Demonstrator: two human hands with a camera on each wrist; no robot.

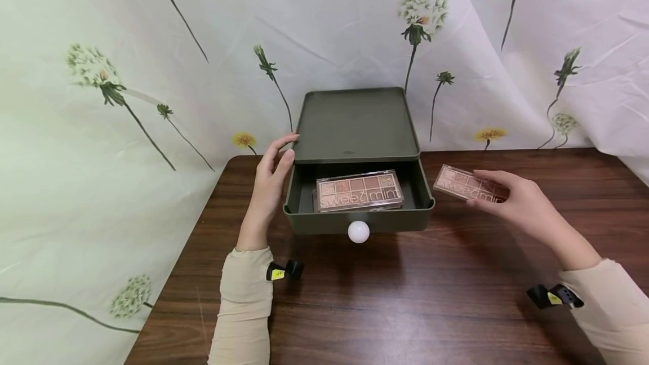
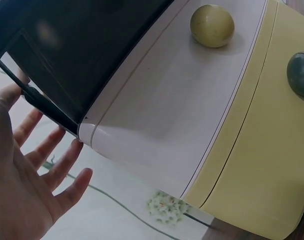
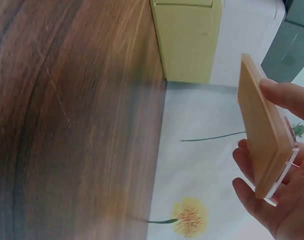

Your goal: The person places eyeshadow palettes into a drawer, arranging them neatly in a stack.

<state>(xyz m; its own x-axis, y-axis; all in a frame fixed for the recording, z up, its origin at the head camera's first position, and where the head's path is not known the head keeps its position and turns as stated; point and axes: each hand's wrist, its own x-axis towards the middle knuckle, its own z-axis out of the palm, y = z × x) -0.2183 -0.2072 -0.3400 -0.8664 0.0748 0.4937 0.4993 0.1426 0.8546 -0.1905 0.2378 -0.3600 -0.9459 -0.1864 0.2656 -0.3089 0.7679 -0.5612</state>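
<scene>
A dark green drawer box (image 1: 355,125) stands at the back of the wooden table (image 1: 405,297). Its top drawer (image 1: 355,221), with a white knob (image 1: 358,231), is pulled out. An eyeshadow palette (image 1: 359,190) printed "sweet mint" lies inside it. My left hand (image 1: 276,165) rests against the box's left side with straight fingers; the left wrist view shows the left hand (image 2: 36,165) spread beside the box's corner. To the right of the drawer, my right hand (image 1: 499,193) pinches a second palette (image 1: 458,182) just above the table. In the right wrist view this second palette (image 3: 264,135) sits between thumb and fingers.
A white cloth (image 1: 127,128) printed with dandelions hangs behind the table and over its left side. The left wrist view shows lower drawers on the box, one white (image 2: 167,115) and one yellow (image 2: 262,150), each with a round knob. The table's left edge runs close to my left arm.
</scene>
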